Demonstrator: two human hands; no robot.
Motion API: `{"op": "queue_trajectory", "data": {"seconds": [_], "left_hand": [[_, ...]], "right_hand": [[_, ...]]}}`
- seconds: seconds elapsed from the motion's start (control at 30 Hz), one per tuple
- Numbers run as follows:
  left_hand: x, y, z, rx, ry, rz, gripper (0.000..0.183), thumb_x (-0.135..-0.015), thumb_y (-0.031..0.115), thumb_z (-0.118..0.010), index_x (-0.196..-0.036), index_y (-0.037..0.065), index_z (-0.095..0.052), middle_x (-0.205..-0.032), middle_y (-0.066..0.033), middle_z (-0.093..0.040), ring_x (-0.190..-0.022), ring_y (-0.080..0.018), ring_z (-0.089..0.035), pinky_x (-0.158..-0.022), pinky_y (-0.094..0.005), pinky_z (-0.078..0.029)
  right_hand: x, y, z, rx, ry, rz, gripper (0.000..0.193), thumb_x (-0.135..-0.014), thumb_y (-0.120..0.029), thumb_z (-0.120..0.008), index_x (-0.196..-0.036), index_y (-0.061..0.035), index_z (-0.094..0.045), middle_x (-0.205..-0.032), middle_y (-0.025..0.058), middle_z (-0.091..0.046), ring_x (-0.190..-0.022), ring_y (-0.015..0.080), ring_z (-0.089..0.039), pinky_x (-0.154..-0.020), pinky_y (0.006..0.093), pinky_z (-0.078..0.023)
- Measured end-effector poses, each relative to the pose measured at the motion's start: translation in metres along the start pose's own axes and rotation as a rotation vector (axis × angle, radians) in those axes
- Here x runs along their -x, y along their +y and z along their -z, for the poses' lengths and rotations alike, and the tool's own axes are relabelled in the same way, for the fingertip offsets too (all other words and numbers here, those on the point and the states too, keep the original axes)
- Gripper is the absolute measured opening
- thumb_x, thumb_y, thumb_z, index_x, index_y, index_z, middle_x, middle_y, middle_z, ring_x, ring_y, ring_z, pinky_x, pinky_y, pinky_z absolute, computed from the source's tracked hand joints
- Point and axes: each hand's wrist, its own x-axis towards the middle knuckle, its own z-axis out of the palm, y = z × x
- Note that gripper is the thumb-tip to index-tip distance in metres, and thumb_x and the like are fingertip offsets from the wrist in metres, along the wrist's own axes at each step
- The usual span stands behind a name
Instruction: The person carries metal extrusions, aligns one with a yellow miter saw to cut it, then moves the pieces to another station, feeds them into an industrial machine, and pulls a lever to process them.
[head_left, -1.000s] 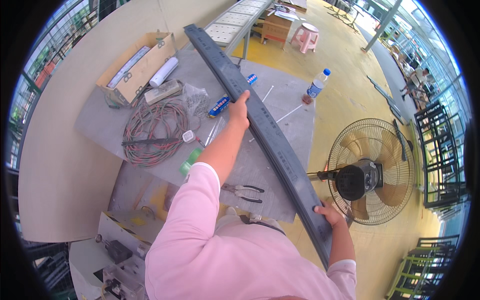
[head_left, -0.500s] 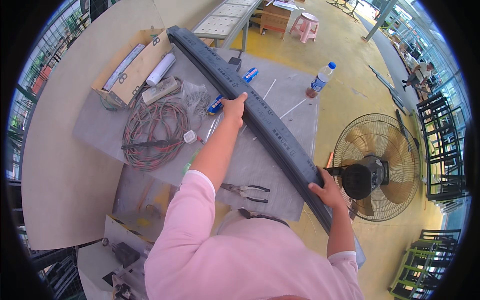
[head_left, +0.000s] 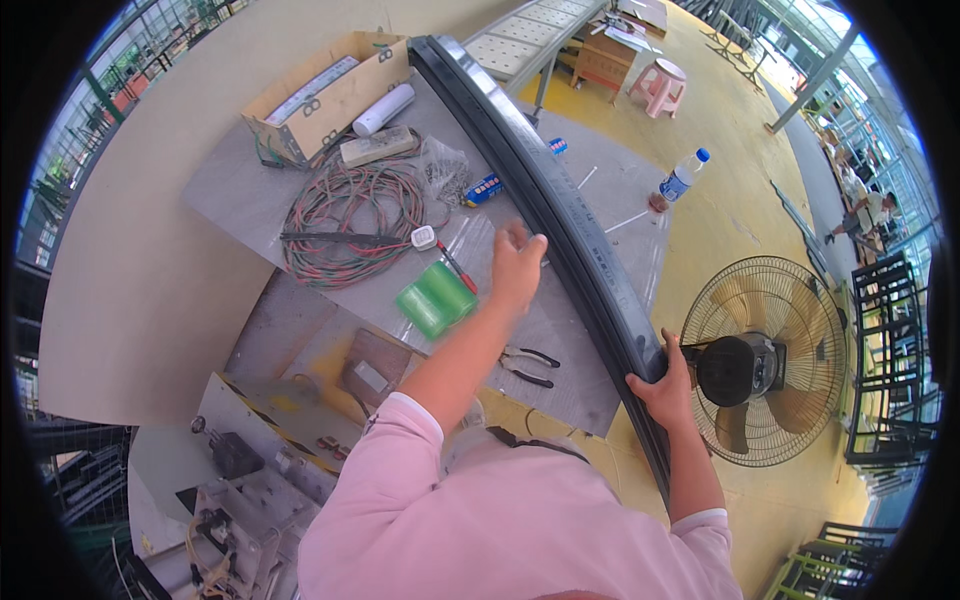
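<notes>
Found 1 long black grooved profile (head_left: 572, 240) running diagonally over the table (head_left: 580, 395), reaching at its far end to just beside the plywood box (head_left: 340, 105). Noted right hand (head_left: 668, 390) gripping near part of profile, with thumb and fingers closed on it. Noted left hand (head_left: 515, 268) just beside profile, with fingers parted, loosely curled, holding nothing; unable to confirm contact. Recorded nearby: 1 green tape roll (head_left: 437, 300), 1 pair of black-handled pliers (head_left: 535, 354), 1 coil of red-and-green cable (head_left: 330, 195).

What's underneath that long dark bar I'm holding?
The grey tabletop runs beneath the bar. A blue item shows left of it, another blue piece right; whether they join is hidden, like anything fully covered.
</notes>
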Motion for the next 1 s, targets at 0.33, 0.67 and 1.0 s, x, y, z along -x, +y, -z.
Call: {"op": "queue_trajectory", "data": {"seconds": [0.33, 0.67, 1.0], "left_hand": [[0.239, 0.019, -0.094, 0.63, -0.55, 0.185, 0.071, -0.092, 0.061, -0.063, -0.144, 0.016, -0.043, -0.124, -0.0049, -0.06, -0.109, -0.022, -0.06, -0.087, -0.0407, -0.051], [0.444, -0.029, -0.165, 0.703, -0.16, 0.228, 0.032, -0.097, 0.034, -0.068, -0.11, 0.006, -0.061, -0.095, -0.0072, -0.067, -0.084, -0.0222, -0.067, -0.072, -0.0397, -0.058], [0.587, 0.009, -0.12, 0.496, 0.061, -0.092, 0.021, -0.096, 0.015, -0.06, -0.111, -0.001, -0.063, -0.093, -0.0121, -0.069, -0.079, -0.0237, -0.068, -0.07, -0.0384, -0.057]], "right_hand": [[0.13, 0.08, 0.109, -0.789, -0.388, -0.012, 0.093, -0.075, -0.031, -0.088, -0.144, -0.0025, -0.034, -0.123, 0.0185, -0.059, -0.109, 0.0228, -0.059, -0.094, 0.0361, -0.048], [0.276, 0.192, 0.214, -0.876, -0.568, 0.047, 0.101, -0.069, -0.037, -0.089, -0.145, 0.0022, -0.034, -0.125, 0.0202, -0.06, -0.104, 0.025, -0.063, -0.09, 0.035, -0.052], [0.389, 0.237, 0.316, 0.222, 0.183, 0.593, 0.089, -0.069, -0.004, -0.074, -0.151, -0.005, -0.038, -0.136, 0.0218, -0.05, -0.125, 0.0403, -0.052, -0.104, 0.0459, -0.045]]}}
